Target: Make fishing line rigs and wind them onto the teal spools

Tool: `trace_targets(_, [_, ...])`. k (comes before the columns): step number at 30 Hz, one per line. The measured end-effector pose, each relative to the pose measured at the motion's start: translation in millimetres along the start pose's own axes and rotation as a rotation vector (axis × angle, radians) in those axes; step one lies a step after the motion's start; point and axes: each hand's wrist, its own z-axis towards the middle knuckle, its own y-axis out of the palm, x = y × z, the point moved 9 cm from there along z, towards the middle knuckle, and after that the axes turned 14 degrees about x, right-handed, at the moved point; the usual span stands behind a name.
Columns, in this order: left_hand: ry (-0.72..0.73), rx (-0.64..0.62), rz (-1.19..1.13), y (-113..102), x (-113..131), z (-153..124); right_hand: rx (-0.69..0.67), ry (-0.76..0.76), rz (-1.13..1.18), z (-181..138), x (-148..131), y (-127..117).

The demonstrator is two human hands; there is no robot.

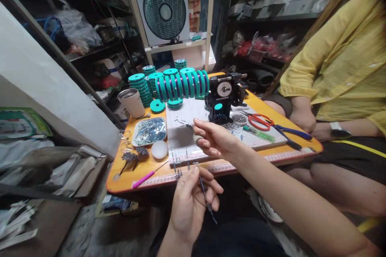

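Orange tabletop (120,176), pale board (181,144) on it. Taking clock bearings from the left hand (188,194), I sweep rightward: a tray (147,144) of small parts at eleven; a dark strand (184,123) at twelve, long axis ten to four. That hand's thumb and bent fingers hold a dark stick (202,186), slanting eleven to five. My right hand (215,136) is nearer the strand, fingertips narrow at its end; whether they grip it, I can't tell. A black winder (224,98) stands at one.
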Motion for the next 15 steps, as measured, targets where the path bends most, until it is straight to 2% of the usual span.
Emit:
trace_targets(6, [-0.002, -0.014, 0.016, -0.6, -3.7, 0.4, -0.008, -0.022, -0.037, -1.5, -0.7, 0.7])
trace_targets(10, [0.047, -0.004, 0.051, -2.0, -3.2, 3.6, -0.009, -0.101, -0.104, -2.5, -8.9, -2.5])
trace_targets(12, [0.082, 0.003, 0.062, -3.0, -1.6, 7.5, 0.006, -0.205, -0.225, -4.4, -20.8, -5.3])
trace_targets(15, [0.122, 0.021, 0.078, -4.7, 1.8, 15.9, 0.012, -0.391, -0.567, -10.5, -40.0, -3.8])
